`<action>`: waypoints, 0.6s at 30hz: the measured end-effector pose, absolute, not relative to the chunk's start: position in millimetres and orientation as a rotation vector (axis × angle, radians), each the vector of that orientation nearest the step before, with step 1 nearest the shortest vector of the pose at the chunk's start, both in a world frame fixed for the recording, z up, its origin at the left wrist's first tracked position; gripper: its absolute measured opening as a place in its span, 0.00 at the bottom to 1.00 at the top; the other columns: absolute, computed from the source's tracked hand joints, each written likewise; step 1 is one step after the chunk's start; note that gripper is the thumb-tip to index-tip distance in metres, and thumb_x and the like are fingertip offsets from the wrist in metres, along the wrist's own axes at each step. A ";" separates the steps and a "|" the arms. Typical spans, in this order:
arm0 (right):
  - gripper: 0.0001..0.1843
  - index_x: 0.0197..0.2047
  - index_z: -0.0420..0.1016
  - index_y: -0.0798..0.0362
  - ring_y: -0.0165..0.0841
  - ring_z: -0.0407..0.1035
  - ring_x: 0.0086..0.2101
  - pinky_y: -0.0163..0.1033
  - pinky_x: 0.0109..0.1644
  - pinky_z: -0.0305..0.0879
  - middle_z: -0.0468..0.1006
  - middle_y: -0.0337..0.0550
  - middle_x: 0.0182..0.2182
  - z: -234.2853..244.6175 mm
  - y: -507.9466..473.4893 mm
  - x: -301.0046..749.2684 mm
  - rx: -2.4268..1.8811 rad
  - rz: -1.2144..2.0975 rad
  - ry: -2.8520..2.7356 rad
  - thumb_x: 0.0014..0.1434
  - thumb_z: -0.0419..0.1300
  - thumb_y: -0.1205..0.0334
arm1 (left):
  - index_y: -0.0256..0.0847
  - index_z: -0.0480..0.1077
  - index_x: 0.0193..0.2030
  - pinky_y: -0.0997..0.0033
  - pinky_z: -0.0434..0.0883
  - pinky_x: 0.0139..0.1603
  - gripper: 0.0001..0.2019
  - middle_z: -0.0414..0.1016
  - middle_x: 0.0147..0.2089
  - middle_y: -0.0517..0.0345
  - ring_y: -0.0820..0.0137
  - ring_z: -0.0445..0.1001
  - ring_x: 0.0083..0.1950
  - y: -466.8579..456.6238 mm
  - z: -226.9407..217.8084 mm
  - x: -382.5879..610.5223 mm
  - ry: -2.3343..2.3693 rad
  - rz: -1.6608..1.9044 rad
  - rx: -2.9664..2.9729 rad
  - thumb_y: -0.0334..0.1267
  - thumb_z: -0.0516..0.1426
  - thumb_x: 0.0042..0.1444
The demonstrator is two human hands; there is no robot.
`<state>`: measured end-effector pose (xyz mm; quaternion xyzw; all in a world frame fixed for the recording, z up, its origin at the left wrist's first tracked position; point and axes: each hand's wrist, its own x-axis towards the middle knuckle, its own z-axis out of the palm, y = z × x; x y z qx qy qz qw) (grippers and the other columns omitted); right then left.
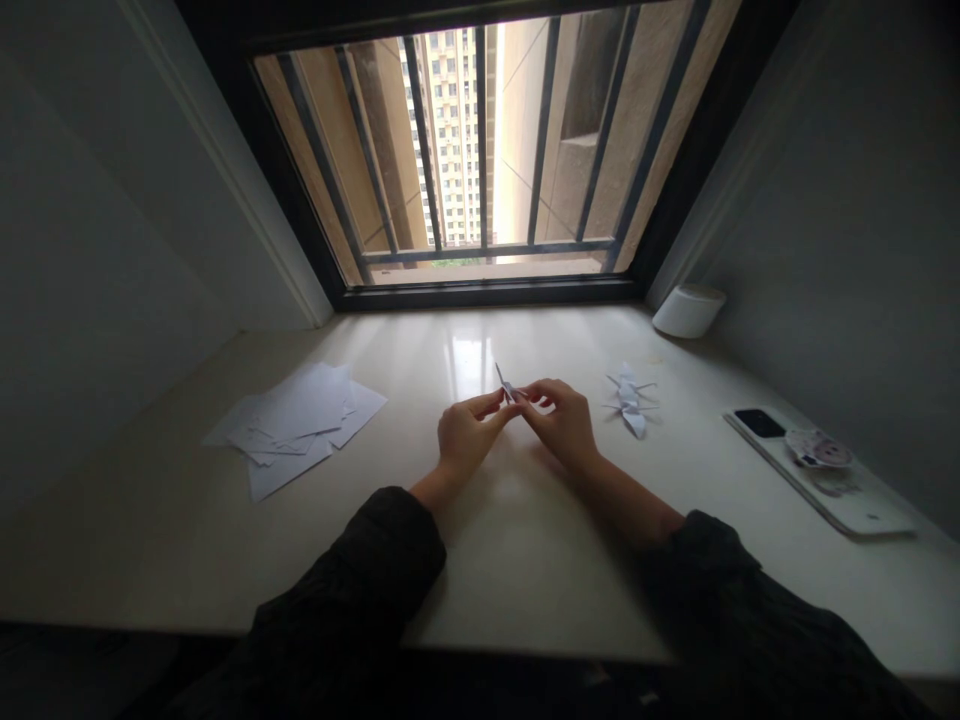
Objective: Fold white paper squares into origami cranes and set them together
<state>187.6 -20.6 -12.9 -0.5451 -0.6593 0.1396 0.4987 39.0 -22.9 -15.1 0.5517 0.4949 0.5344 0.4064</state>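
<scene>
Between my two hands, a small folded piece of white paper (508,388) is pinched at the fingertips above the middle of the sill. One narrow point of it sticks up to the left. My left hand (466,432) grips it from the left with thumb and fingers, and my right hand (561,415) from the right. The fingers cover most of the folds. Right of my hands lie folded paper cranes (628,398) with thin points jutting out sideways. To the left rests a loose, overlapping pile of white paper sheets (300,410).
A white phone (817,475) with a round cartoon grip lies at the right by the wall. A white cup-like object (688,311) stands in the back right corner. Behind the pale sill (495,560) is a dark-framed, barred window (480,293). The sill's front edge is close to me.
</scene>
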 end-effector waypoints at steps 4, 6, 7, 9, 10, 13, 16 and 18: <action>0.07 0.30 0.78 0.50 0.35 0.67 0.30 0.41 0.36 0.64 0.75 0.42 0.26 -12.3 -22.6 184.7 -1.242 0.334 -1.631 0.54 0.61 0.57 | 0.48 0.79 0.39 0.63 0.71 0.41 0.14 0.81 0.37 0.55 0.57 0.77 0.42 -23.7 -14.4 39.2 1.244 1.313 1.542 0.46 0.64 0.45; 0.08 0.31 0.78 0.49 0.35 0.68 0.31 0.41 0.38 0.64 0.76 0.42 0.26 -14.1 -21.9 184.0 -1.221 0.361 -1.605 0.54 0.61 0.55 | 0.47 0.79 0.39 0.64 0.70 0.40 0.13 0.81 0.37 0.55 0.58 0.77 0.41 -23.0 -14.5 39.2 1.265 1.321 1.572 0.48 0.62 0.49; 0.09 0.30 0.77 0.49 0.35 0.68 0.31 0.41 0.38 0.64 0.76 0.42 0.27 -15.1 -21.3 183.9 -1.219 0.387 -1.584 0.55 0.60 0.54 | 0.47 0.79 0.39 0.64 0.70 0.39 0.13 0.81 0.36 0.55 0.59 0.77 0.40 -22.7 -14.6 39.2 1.280 1.325 1.580 0.49 0.61 0.50; 0.11 0.29 0.76 0.50 0.35 0.69 0.30 0.40 0.37 0.64 0.76 0.41 0.27 -17.0 -20.1 184.0 -1.233 0.441 -1.539 0.55 0.59 0.52 | 0.45 0.79 0.38 0.66 0.69 0.38 0.14 0.81 0.35 0.54 0.60 0.77 0.39 -22.2 -14.6 39.0 1.319 1.324 1.594 0.50 0.58 0.52; 0.12 0.29 0.76 0.50 0.35 0.69 0.30 0.40 0.37 0.64 0.76 0.41 0.27 -17.6 -19.6 184.2 -1.247 0.461 -1.524 0.55 0.59 0.51 | 0.44 0.79 0.37 0.66 0.69 0.37 0.14 0.81 0.34 0.54 0.60 0.77 0.38 -22.1 -14.4 38.8 1.342 1.320 1.606 0.50 0.58 0.53; 0.13 0.29 0.74 0.51 0.35 0.69 0.30 0.40 0.36 0.63 0.76 0.42 0.27 -18.0 -18.7 184.6 -1.304 0.473 -1.540 0.56 0.58 0.51 | 0.44 0.79 0.35 0.68 0.67 0.35 0.14 0.81 0.32 0.55 0.61 0.77 0.36 -22.8 -12.8 38.1 1.405 1.313 1.677 0.50 0.57 0.54; 0.14 0.30 0.71 0.50 0.34 0.68 0.30 0.39 0.36 0.62 0.75 0.41 0.28 -17.1 -18.7 184.4 -1.375 0.456 -1.609 0.57 0.55 0.49 | 0.46 0.79 0.34 0.69 0.64 0.34 0.14 0.81 0.32 0.55 0.62 0.77 0.35 -24.9 -9.9 38.0 1.461 1.297 1.798 0.50 0.56 0.55; 0.17 0.30 0.69 0.50 0.34 0.67 0.29 0.38 0.34 0.60 0.74 0.40 0.27 -16.4 -19.0 183.9 -1.416 0.470 -1.645 0.59 0.52 0.46 | 0.46 0.79 0.33 0.70 0.63 0.34 0.14 0.81 0.33 0.56 0.63 0.77 0.36 -26.4 -7.8 38.4 1.523 1.251 1.905 0.49 0.54 0.57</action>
